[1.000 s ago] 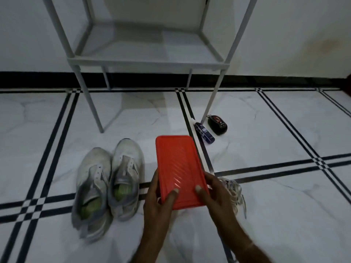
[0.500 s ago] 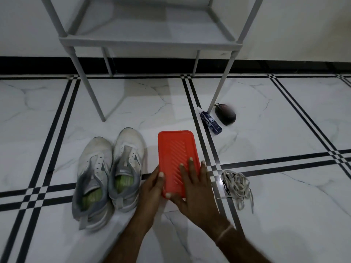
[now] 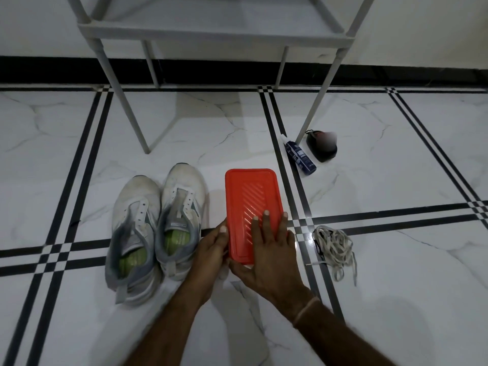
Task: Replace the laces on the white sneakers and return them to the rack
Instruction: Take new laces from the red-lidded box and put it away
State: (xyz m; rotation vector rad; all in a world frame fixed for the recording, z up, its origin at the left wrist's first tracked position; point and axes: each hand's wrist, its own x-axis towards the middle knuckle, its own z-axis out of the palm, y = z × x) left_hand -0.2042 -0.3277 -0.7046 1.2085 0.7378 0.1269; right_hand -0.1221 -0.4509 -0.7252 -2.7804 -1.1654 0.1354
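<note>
Right grip [image 3: 266, 249] flat, red container [image 3: 248, 191] (contents hidden)

a red plastic lid [image 3: 250, 204] lies flat on the marble floor [image 3: 396, 207], just right of a pair of laceless white sneakers [image 3: 158, 228]. the right hand [image 3: 266, 257] presses on its near end with straight fingers; the left hand [image 3: 212, 250] grips its near left edge, thumb on top. a bundle of white laces [image 3: 334, 247] lies to the right. further back, a blue bottle [image 3: 301, 158] and a dark object [image 3: 320, 150] sit by a leg of the grey rack [image 3: 211, 35].
</note>
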